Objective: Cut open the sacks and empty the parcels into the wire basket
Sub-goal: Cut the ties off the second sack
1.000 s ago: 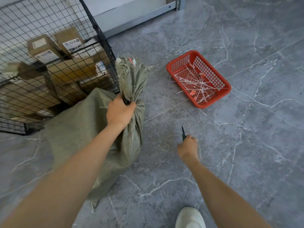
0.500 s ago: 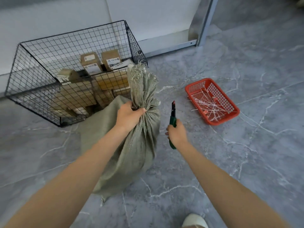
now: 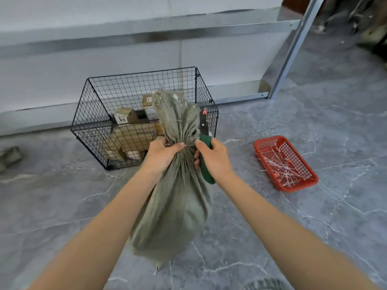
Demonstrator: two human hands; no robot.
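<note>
— Sack point(image 3: 173, 206) upright on the floor point(image 3: 272, 227), just before the wire basket point(image 3: 98, 114) of parcels point(image 3: 134, 135); do we have it?
— We grip its neck in our left hand point(image 3: 163, 153); our right hand point(image 3: 214, 159) holds the green-handled cutters point(image 3: 206, 142) beside it.

1 sack point(image 3: 178, 195); 1 wire basket point(image 3: 94, 114); 1 tray point(image 3: 301, 158); 1 cutter point(image 3: 206, 164).

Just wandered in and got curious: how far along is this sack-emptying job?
Done: cardboard parcels lie in the wire basket, and the red basket holds cut ties, so other sacks seem finished. In hand: the left hand grips the grey-green sack by its bunched neck while the right hand holds green-handled cutters beside it. Left: the neck is not yet open and the sack looks full, so cutting and tipping remain.
</note>
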